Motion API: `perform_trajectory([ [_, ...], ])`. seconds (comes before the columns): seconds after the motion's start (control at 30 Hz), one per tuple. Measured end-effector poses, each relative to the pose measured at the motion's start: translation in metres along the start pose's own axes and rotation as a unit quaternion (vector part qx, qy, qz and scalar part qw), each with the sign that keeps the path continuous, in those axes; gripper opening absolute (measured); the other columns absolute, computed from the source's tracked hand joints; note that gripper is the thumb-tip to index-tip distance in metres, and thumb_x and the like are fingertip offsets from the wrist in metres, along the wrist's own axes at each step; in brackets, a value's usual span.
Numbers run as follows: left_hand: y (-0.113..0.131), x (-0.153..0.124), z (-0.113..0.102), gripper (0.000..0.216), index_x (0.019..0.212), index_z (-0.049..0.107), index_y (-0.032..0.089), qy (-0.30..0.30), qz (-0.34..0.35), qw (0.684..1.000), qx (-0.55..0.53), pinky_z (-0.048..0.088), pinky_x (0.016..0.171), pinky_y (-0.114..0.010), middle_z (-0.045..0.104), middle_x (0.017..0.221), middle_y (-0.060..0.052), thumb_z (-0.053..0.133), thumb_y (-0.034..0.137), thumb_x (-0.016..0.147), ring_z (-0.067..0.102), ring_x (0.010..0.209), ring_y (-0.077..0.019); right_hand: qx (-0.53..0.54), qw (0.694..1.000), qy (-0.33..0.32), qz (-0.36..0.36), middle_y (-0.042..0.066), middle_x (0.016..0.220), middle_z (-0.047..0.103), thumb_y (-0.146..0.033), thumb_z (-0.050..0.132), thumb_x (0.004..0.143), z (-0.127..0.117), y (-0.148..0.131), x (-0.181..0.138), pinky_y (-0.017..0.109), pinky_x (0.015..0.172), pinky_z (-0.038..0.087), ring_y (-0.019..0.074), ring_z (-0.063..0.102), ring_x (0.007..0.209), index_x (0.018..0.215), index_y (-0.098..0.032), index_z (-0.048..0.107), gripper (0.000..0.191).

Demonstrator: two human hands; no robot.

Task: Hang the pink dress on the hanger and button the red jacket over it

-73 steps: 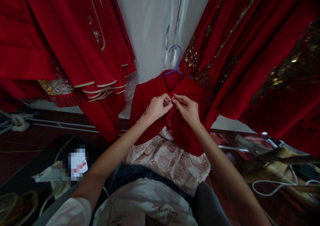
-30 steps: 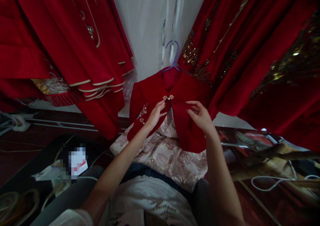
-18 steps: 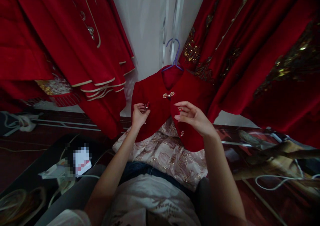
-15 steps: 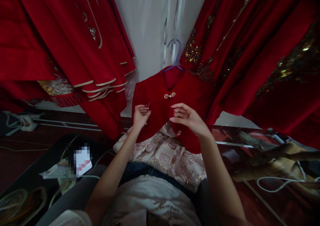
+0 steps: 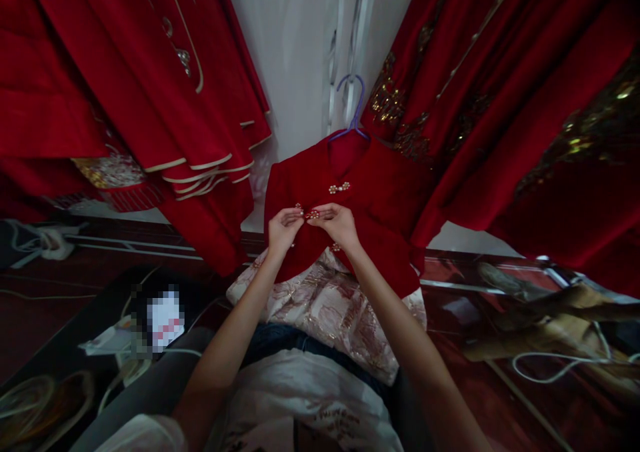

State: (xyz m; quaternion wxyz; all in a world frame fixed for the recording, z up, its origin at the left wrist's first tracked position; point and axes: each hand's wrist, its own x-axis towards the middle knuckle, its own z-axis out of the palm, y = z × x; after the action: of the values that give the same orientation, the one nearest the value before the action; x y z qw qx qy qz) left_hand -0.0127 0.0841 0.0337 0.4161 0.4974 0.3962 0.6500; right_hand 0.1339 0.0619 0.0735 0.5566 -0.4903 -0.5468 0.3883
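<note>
A small red jacket hangs on a purple hanger in front of me. Its top pearl clasp is fastened. My left hand and my right hand meet just below that, both pinching the second clasp on the jacket's front. Fingertips of the two hands touch. A pale gold brocade skirt spreads under the jacket and over my lap.
Red embroidered garments hang at the left and at the right. A white wall shows between them. White cables lie on the dark floor at the right, and a blurred white item with cords at the left.
The top clasp was closed and both hands dropped lower. My right hand swept left with the jacket's front panel and now meets my left hand at the second clasp.
</note>
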Motion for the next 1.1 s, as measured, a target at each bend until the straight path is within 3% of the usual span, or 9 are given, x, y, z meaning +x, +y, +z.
perform_trajectory([
  [0.13, 0.003, 0.000, 0.001, 0.021, 0.080, 0.069, 0.015, 0.008, -0.002, 1.000, -0.008, 0.053, 0.084, -0.030, 0.072, 0.083, -0.004, 0.074, 0.021, 0.060, 0.067, 0.078, -0.0135, -0.144, 0.987, 0.037, -0.056, 0.002, 0.075, 0.070, -0.015, 0.074, 0.062, 0.018, 0.002, 0.009, 0.025, 0.069, 0.053, 0.0127, 0.064, 0.067, 0.083, -0.016, 0.068, 0.022],
  [0.3, 0.005, 0.002, 0.003, 0.020, 0.079, 0.069, 0.014, 0.013, 0.000, 1.000, 0.004, 0.054, 0.085, -0.031, 0.073, 0.082, -0.005, 0.074, 0.020, 0.061, 0.067, 0.077, -0.0137, -0.203, 0.977, 0.033, -0.061, 0.003, 0.080, 0.070, -0.017, 0.070, 0.069, 0.022, 0.000, 0.011, 0.025, 0.071, 0.053, 0.0125, 0.064, 0.069, 0.088, -0.017, 0.068, 0.019],
  [0.47, 0.004, 0.003, 0.003, 0.019, 0.080, 0.070, 0.014, 0.013, 0.005, 1.000, 0.010, 0.055, 0.085, -0.032, 0.074, 0.082, -0.006, 0.074, 0.022, 0.064, 0.069, 0.077, -0.0145, -0.158, 0.986, 0.002, -0.059, 0.004, 0.086, 0.073, -0.019, 0.066, 0.073, 0.016, -0.004, 0.005, 0.026, 0.076, 0.055, 0.0131, 0.068, 0.075, 0.090, -0.017, 0.069, 0.017],
  [0.63, 0.004, 0.003, 0.000, 0.020, 0.080, 0.072, 0.014, 0.002, 0.001, 1.000, 0.017, 0.055, 0.086, -0.035, 0.075, 0.084, -0.007, 0.075, 0.022, 0.063, 0.070, 0.078, -0.0161, -0.158, 0.985, 0.017, -0.072, 0.004, 0.087, 0.073, -0.020, 0.063, 0.078, 0.015, -0.001, 0.004, 0.027, 0.078, 0.055, 0.0137, 0.068, 0.077, 0.090, -0.018, 0.070, 0.014],
  [0.9, 0.009, 0.014, -0.013, 0.017, 0.077, 0.070, 0.014, -0.091, 0.011, 0.993, 0.069, 0.055, 0.084, -0.035, 0.074, 0.082, -0.006, 0.075, 0.022, 0.063, 0.069, 0.076, -0.0160, -0.149, 0.984, 0.026, -0.089, 0.005, 0.089, 0.073, -0.021, 0.062, 0.080, 0.016, 0.004, 0.001, 0.027, 0.079, 0.056, 0.0135, 0.069, 0.078, 0.095, -0.017, 0.070, 0.017],
  [1.03, 0.009, 0.007, -0.020, 0.027, 0.098, 0.066, 0.017, -0.145, 0.031, 0.985, 0.085, 0.053, 0.085, -0.031, 0.071, 0.094, -0.006, 0.069, 0.020, 0.070, 0.067, 0.084, -0.0139, -0.111, 0.989, -0.036, -0.094, 0.006, 0.100, 0.072, -0.022, 0.058, 0.084, 0.002, 0.005, -0.010, 0.027, 0.081, 0.056, 0.0138, 0.069, 0.090, 0.109, -0.019, 0.066, 0.026],
  [1.1, 0.009, -0.003, -0.026, 0.034, 0.108, 0.061, 0.019, -0.133, 0.043, 0.985, 0.103, 0.052, 0.086, -0.030, 0.068, 0.100, -0.007, 0.066, 0.021, 0.074, 0.066, 0.089, -0.0139, -0.089, 0.989, -0.073, -0.091, 0.006, 0.107, 0.071, -0.023, 0.057, 0.085, -0.013, 0.006, -0.019, 0.028, 0.084, 0.056, 0.0141, 0.068, 0.096, 0.113, -0.020, 0.065, 0.029],
])
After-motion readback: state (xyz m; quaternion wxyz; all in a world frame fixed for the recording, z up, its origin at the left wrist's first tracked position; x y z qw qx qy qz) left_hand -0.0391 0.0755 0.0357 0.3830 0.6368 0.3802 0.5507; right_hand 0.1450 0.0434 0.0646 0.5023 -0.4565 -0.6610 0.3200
